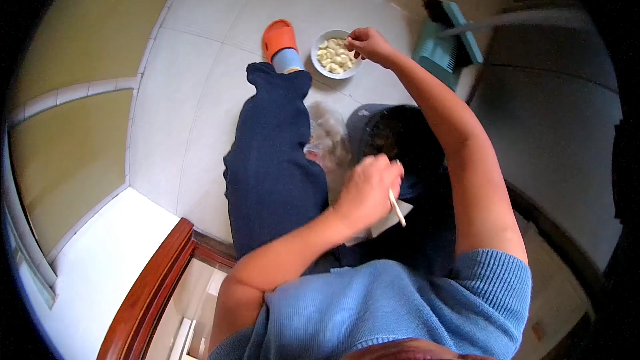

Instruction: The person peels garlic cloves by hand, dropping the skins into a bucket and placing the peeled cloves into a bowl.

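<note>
A white bowl [335,72] of pale peeled pieces, which look like garlic cloves, stands on the floor. My right hand [370,47] is over the bowl's right rim, its fingers pinched together; whatever they hold is too small to name. Nearer my body, my left hand [369,190] is closed around a thin cream-coloured stick-like handle [397,208] that points down to the right. Motion blurs this hand a little. A flat pale piece [392,221] lies just below it. Between my legs is a clear plastic bag [327,135] with pale and pinkish contents.
Right of the bag is a dark round container [403,137], partly hidden. A teal dustpan [437,50] with a black-bristled brush stands at the upper right. My left foot wears an orange shoe [278,37]. Yellowish cabinet doors [87,33] line the left side.
</note>
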The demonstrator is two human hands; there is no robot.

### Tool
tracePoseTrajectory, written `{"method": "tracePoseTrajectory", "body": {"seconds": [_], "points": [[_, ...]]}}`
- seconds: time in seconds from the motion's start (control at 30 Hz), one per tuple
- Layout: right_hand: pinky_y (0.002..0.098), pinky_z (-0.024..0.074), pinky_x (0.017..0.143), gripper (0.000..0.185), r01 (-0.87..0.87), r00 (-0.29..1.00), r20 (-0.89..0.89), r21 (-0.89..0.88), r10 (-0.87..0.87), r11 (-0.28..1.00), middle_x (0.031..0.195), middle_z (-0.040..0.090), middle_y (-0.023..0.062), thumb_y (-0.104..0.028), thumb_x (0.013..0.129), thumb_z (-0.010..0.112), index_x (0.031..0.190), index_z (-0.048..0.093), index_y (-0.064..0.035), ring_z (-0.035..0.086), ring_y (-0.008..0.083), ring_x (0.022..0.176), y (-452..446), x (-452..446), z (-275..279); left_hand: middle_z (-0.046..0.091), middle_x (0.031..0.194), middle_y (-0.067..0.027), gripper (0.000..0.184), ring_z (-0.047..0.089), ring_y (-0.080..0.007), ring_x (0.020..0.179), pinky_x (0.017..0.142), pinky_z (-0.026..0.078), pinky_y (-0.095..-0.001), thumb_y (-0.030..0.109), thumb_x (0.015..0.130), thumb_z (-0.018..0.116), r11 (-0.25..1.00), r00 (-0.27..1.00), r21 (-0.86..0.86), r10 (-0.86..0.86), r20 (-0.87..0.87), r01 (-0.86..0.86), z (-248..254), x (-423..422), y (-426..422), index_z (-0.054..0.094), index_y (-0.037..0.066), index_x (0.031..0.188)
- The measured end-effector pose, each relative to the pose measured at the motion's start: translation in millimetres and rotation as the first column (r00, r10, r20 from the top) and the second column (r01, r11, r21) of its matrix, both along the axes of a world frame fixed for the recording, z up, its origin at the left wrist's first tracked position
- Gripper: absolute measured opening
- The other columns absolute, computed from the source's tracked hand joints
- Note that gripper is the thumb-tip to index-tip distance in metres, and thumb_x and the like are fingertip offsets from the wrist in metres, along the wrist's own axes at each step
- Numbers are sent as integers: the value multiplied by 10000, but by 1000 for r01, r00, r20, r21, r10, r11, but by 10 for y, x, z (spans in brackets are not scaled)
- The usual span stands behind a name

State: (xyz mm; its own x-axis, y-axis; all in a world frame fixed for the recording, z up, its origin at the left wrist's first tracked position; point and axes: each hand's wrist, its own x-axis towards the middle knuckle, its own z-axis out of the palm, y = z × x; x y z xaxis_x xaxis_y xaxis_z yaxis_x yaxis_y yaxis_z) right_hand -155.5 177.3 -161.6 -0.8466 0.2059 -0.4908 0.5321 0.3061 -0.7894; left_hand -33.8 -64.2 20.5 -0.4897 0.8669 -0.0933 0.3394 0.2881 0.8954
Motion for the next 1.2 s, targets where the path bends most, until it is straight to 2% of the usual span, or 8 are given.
{"method": "tracePoseTrajectory", "body": {"seconds": [0.17, 0.23, 0.4, 0.53, 0.67, 0.87, 0.97, 1.2], "points": [[219, 434, 544, 232, 335, 938, 58, -415, -343, 846, 755, 605, 20, -270, 880, 567, 910, 596, -41, 527, 69, 618, -208, 1040, 1382, 584, 833, -122, 212, 581, -222, 796, 728, 450, -315, 9, 751, 509, 957, 965, 171, 207, 162, -234, 8, -87, 148, 593, 34, 944], [180, 422, 548, 201, 424, 880, 61, -547, -471, 721, 717, 569, -9, -261, 887, 561, 889, 591, -62, 509, 48, 612, -339, 1463, 1765, 543, 893, -167, 267, 551, -336, 813, 741, 455, -373, 16, 705, 523, 915, 957, 282, 272, 100, -289, 42, -82, 190, 570, 39, 967], [187, 462, 557, 187, 420, 712, 56, -833, -700, 361, 740, 563, 7, -227, 894, 547, 885, 560, -40, 526, 61, 622, -771, 2228, 2078, 562, 1058, -67, 435, 538, -100, 894, 783, 435, -228, 89, 824, 618, 918, 960, 374, 24, 280, -132, 62, 108, 237, 478, 49, 1233], [169, 464, 544, 219, 373, 733, 44, -861, -679, 347, 757, 576, 11, -236, 916, 507, 943, 562, -26, 537, 54, 617, -987, 2490, 2168, 586, 1031, -48, 365, 557, -116, 933, 819, 436, -242, 83, 810, 643, 907, 869, 393, -66, 491, -153, 127, 245, 181, 547, 38, 1159], [178, 467, 550, 226, 307, 799, 21, -873, -601, 379, 761, 578, 17, -234, 923, 491, 942, 558, -20, 538, 61, 614, -984, 2629, 2244, 579, 971, -25, 304, 550, -106, 862, 775, 431, -227, 128, 805, 657, 882, 954, 467, -77, 289, -70, 175, 267, 218, 595, 53, 1093], [209, 476, 577, 221, 417, 798, 37, -754, -601, 507, 778, 591, 25, -220, 899, 520, 930, 588, -12, 554, 89, 634, -880, 2733, 2271, 593, 927, -9, 256, 538, -77, 806, 740, 431, -205, 145, 804, 665, 905, 876, 416, -130, 465, -87, 122, 329, 371, 596, 37, 1026], [194, 459, 593, 164, 463, 787, -396, -127, -473, 877, 816, 610, 16, -144, 858, 571, 937, 643, -18, 551, 70, 688, -762, 2814, 2253, 608, 879, -5, 239, 542, -61, 776, 703, 439, -192, 132, 789, 684, 923, 796, 362, -120, 593, -131, 71, 321, 432, 597, 27, 985], [250, 445, 552, 140, 446, 770, -562, 136, -302, 885, 692, 616, 95, -106, 773, 615, 823, 652, 20, 567, 114, 610, -772, 2870, 2304, 625, 857, -5, 239, 547, -48, 754, 689, 445, -184, 101, 754, 714, 946, 796, 308, -111, 595, -98, 106, 374, 504, 616, 24, 958]]}}
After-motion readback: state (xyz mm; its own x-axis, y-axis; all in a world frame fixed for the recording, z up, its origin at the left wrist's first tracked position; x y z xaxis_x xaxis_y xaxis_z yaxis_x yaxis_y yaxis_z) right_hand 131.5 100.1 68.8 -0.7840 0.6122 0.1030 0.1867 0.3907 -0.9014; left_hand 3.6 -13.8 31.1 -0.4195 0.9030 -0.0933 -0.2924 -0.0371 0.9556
